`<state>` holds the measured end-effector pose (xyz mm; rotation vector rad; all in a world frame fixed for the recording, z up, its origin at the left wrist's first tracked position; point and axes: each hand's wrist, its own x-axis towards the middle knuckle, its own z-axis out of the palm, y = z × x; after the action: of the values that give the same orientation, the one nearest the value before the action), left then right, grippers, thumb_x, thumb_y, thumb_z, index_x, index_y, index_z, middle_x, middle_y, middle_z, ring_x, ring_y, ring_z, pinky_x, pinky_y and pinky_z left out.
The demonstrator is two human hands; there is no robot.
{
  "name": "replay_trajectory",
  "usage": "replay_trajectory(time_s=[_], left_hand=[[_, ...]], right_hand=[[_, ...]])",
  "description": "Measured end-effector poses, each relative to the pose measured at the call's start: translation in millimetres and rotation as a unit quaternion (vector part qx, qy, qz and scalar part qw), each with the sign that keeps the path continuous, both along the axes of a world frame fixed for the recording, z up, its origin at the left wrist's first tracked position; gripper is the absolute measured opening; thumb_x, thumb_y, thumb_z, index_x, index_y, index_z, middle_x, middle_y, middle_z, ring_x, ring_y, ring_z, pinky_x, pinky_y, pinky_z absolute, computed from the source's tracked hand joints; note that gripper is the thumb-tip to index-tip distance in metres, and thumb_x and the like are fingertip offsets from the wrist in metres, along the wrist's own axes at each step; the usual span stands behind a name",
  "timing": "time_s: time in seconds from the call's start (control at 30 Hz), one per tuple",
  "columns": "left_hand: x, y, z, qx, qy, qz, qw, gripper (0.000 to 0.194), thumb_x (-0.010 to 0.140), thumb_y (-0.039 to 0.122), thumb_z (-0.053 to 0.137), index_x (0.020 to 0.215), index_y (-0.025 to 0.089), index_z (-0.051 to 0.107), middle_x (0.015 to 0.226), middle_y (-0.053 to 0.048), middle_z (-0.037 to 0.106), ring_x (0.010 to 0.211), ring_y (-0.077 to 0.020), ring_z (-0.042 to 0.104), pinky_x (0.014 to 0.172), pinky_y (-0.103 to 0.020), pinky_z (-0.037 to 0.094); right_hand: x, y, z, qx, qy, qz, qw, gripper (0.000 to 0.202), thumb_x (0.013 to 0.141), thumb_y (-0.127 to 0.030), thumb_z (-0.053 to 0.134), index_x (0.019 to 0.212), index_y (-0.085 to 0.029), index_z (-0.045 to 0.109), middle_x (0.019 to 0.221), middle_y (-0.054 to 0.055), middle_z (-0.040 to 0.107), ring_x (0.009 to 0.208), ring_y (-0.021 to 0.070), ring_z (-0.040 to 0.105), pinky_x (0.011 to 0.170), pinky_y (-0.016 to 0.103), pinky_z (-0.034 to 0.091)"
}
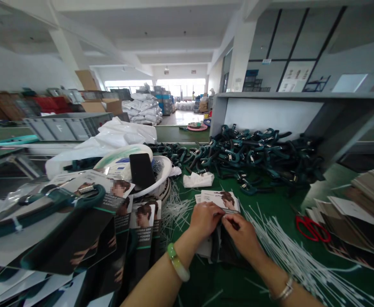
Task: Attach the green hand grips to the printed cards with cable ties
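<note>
My left hand (206,218) and my right hand (242,233) meet over a printed packaging card (217,196) on the green table. Fingertips of both hands are pinched close together at the card's middle. Whatever they grip there is too small or hidden to make out. Below the fingers, dark handles (216,245) of a hand grip strengthener lie against the card, partly covered by my hands. Loose white cable ties (286,249) fan out to the right of my right hand. More white ties (176,209) lie left of the card.
Dark green grip strengtheners (254,153) are heaped behind. Carded grips (78,213) pile up at left, near a white bowl (164,177) and a black phone (141,170). Red-handled scissors (311,229) and stacked cards (363,213) lie right. A crumpled white tissue (198,179) sits ahead.
</note>
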<state>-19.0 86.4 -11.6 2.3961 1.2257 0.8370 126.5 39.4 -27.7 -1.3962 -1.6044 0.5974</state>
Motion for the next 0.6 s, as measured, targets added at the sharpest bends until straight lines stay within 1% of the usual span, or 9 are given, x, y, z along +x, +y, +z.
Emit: replay_trajectory(time_s=[0.17,0.3,0.37,0.5,0.6], left_hand=[[-0.6,-4.3,-4.1,-0.001,-0.007,0.021,1.000,0.017,0.080,0.021,0.058,0.087,0.028,0.071,0.085,0.001,0.070,0.082,-0.0157,0.062,0.075,-0.026,0.045],[-1.6,-5.8,-4.3,-0.009,-0.015,0.031,0.999,0.017,0.079,0.021,0.058,0.087,0.028,0.071,0.084,0.001,0.070,0.080,-0.0152,0.062,0.074,-0.026,0.045],[-1.8,-6.2,-3.7,-0.010,-0.015,0.034,0.999,0.017,0.080,0.022,0.058,0.087,0.028,0.071,0.085,0.001,0.070,0.080,-0.0151,0.062,0.073,-0.026,0.044],[-1.3,-6.5,-1.6,-0.012,-0.008,0.036,0.999,0.017,0.080,0.023,0.057,0.087,0.028,0.072,0.085,0.001,0.070,0.080,-0.0156,0.061,0.073,-0.026,0.045],[-1.0,-7.2,0.0,-0.015,-0.006,0.038,0.999,0.018,0.080,0.022,0.057,0.087,0.028,0.072,0.086,0.001,0.071,0.081,-0.0158,0.062,0.075,-0.027,0.045]], right_hand=[[-1.2,3.9,1.5,-0.043,0.035,0.034,0.998,0.026,0.079,-0.041,0.051,0.075,-0.018,0.063,0.072,0.004,0.064,0.069,0.0197,0.059,0.064,0.030,0.045],[-0.6,5.7,-0.3,-0.073,0.056,0.047,0.995,0.028,0.079,-0.044,0.051,0.075,-0.018,0.061,0.071,0.003,0.063,0.068,0.0189,0.058,0.063,0.029,0.045],[-0.3,5.0,-0.9,-0.068,0.054,0.052,0.995,0.028,0.080,-0.044,0.051,0.075,-0.018,0.061,0.071,0.003,0.062,0.069,0.0186,0.057,0.064,0.029,0.045],[-0.1,2.4,1.0,-0.030,0.040,0.052,0.997,0.027,0.081,-0.042,0.050,0.074,-0.019,0.060,0.072,0.003,0.061,0.071,0.0190,0.057,0.066,0.030,0.045],[-0.1,2.4,1.4,-0.028,0.043,0.050,0.997,0.025,0.081,-0.042,0.051,0.074,-0.019,0.061,0.072,0.003,0.062,0.070,0.0194,0.058,0.066,0.031,0.046]])
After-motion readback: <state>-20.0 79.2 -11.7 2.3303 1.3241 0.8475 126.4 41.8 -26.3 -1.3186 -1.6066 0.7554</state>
